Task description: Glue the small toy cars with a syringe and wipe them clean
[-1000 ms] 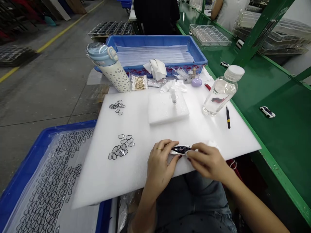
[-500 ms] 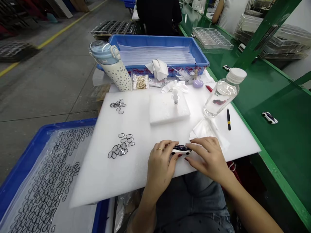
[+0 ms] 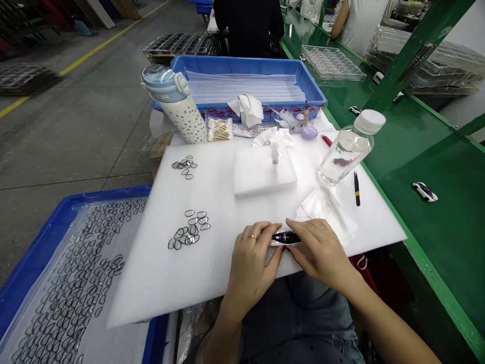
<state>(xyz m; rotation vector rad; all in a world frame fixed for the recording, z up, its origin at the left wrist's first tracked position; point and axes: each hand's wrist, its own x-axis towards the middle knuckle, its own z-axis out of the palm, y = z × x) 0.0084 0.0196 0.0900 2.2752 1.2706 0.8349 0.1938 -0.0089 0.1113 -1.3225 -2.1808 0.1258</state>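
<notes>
Your L hand (image 3: 250,260) + R hand (image 3: 322,248) both grasp toy car (image 3: 286,238), tabletop (image 3: 170,283) front edge; work looks unfin. Oval pcs (image 3: 193,229) lie loose nr L edge; tweezers (image 3: 356,189) idle, R edge.

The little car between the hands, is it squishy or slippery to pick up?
The car is probably stiff, with its smooth, moulded-looking body. Its shiny black top might feel slippery. It's likely light, looking small beside the left hand.
</notes>
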